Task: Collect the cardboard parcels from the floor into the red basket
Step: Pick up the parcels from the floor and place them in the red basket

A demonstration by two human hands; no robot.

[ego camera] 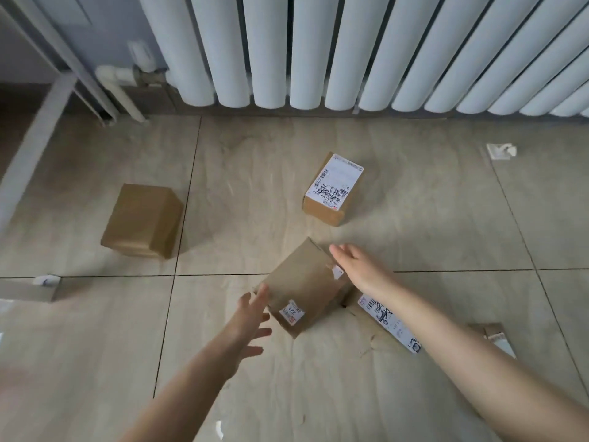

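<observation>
A white radiator (318, 49) with thick vertical tubes fills the top of the view, standing against the wall above a floor (414, 224) of large beige tiles. On the floor lie several cardboard parcels. The plain brown parcel (143, 220) sits at the left, well apart from the others. The labelled parcel (333, 188), with a white shipping label on top, is near the middle, closer to the radiator. The near parcel (306, 287) is tilted between the two hands and has a small sticker near its lower corner. A flat parcel (390, 323) with a white label lies just beside it, partly under the right forearm. The left hand (247, 317) has its fingers spread, and its grip is released; the fingertips are at the lower left edge of the near parcel. The right hand (363, 266) is flat and unclenched at the upper right edge, grasping nothing. The red basket is not visible.
</observation>
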